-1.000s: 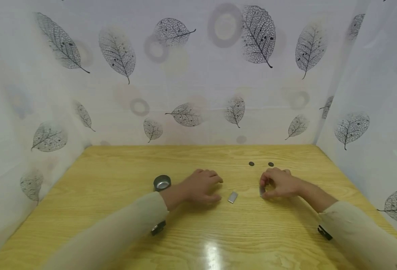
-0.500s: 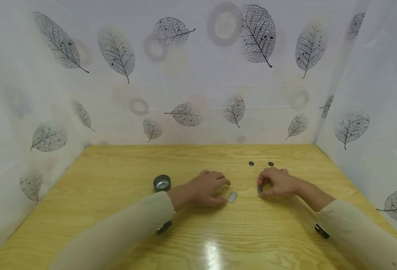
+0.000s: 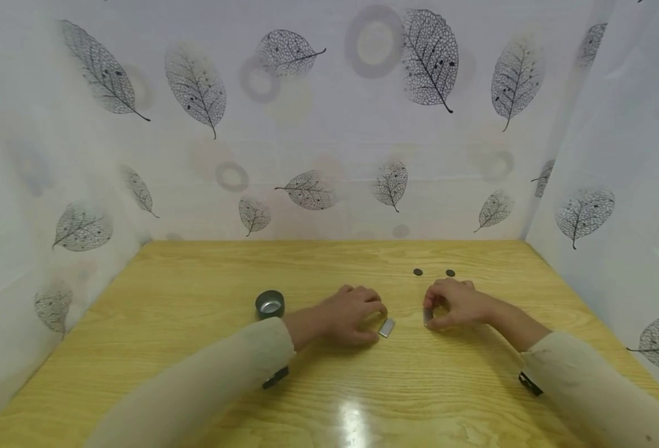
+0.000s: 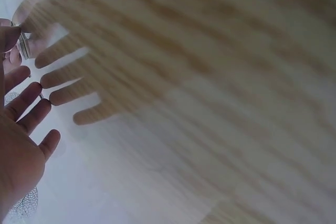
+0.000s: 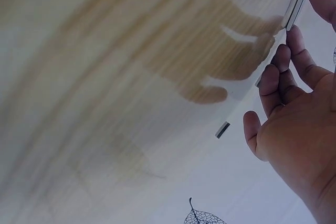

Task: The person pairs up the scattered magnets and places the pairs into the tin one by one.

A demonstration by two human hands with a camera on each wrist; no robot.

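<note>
A small flat silver rectangular block (image 3: 387,327) lies on the wooden table at the fingertips of my left hand (image 3: 351,316). Thumb and index finger are spread to either side of its near end; whether they touch it is unclear. My right hand (image 3: 459,305) pinches a second grey rectangular block (image 3: 427,317) on its edge between thumb and fingers, low over or on the tabletop. In the right wrist view this thin block (image 5: 295,8) appears beside its reflection. A gap of bare wood separates the two blocks.
Two small dark discs (image 3: 417,272) lie beyond my right hand. A dark round metal tin (image 3: 270,304) stands left of my left wrist. Leaf-patterned cloth (image 3: 329,124) closes off the back and sides of the glossy wooden table (image 3: 195,267).
My left hand has moved right to the silver block lying on the table, its fingers drawing nearer to it. The right hand has slid slightly left with the block it pinches.
</note>
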